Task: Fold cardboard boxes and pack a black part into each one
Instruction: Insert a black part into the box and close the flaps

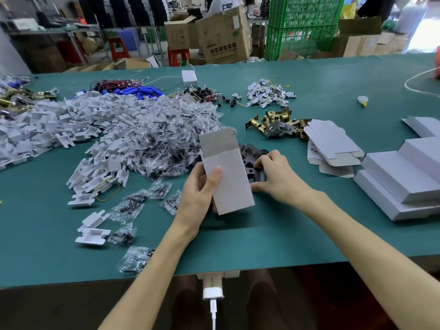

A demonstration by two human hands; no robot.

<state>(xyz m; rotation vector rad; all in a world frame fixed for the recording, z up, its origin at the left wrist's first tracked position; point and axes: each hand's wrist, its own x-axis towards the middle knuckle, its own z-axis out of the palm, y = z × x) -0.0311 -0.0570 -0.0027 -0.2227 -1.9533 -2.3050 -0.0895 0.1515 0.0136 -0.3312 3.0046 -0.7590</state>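
Box (227,177), white card, stands folded with its top flap open, gripped in the left hand (198,191) just above the green table (285,234), thumb across its front. Right hand (273,175) pinches a black part (252,163) off the small pile behind the box. Risk, as I judge it: the one-handed grip could squash the box mouth, so the part snags on the open flap.

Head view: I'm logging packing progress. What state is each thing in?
white box, erected, top flap open, empty as far as visible.
left hand, grips the white box.
right hand, fingers curled on a black part.
black part, on the table, not yet boxed.
flat blanks, unfolded, lying stacked.
finished boxes, closed, stacked.
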